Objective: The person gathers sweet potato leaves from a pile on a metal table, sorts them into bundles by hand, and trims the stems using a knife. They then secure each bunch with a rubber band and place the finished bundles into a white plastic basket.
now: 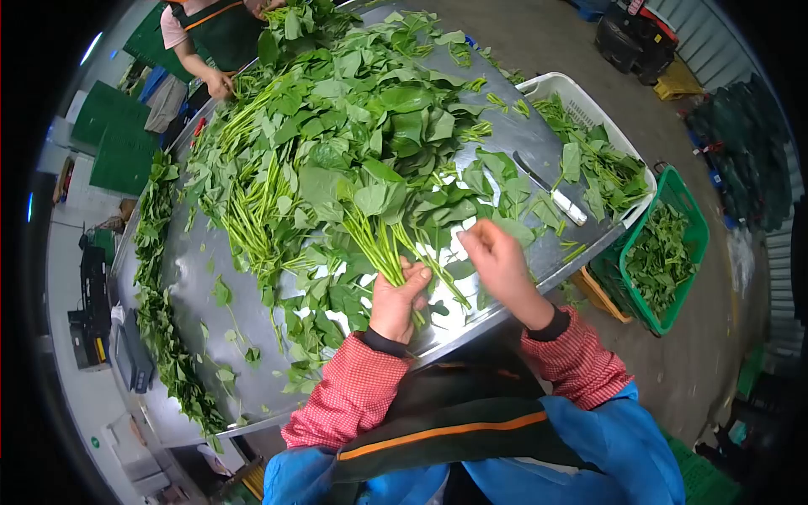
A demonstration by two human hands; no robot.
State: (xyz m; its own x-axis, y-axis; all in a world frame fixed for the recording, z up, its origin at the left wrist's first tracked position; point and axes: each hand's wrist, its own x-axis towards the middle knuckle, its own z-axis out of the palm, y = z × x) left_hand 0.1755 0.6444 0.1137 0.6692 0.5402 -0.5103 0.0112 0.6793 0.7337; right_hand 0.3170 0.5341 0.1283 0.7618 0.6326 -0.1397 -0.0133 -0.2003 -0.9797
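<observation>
My left hand (399,301) is closed around the green stems of a bunch of leafy greens (376,244), just above the table's near edge. The leaves point away from me into the pile, and a few stems stick out to the right of the fist. To the right of the bunch, my right hand (498,263) is raised with its fingers curled together. What its fingertips hold, if anything, I cannot make out. Beyond both hands a large heap of leafy greens (337,135) covers much of the metal table (189,278).
A dark curved knife with a white handle (568,208) lies at the table's right side. Beyond that edge stand a white crate (581,97) and a green crate (703,227) of greens. Another person's hand (220,85) touches the heap's far left. Leaves line the left edge.
</observation>
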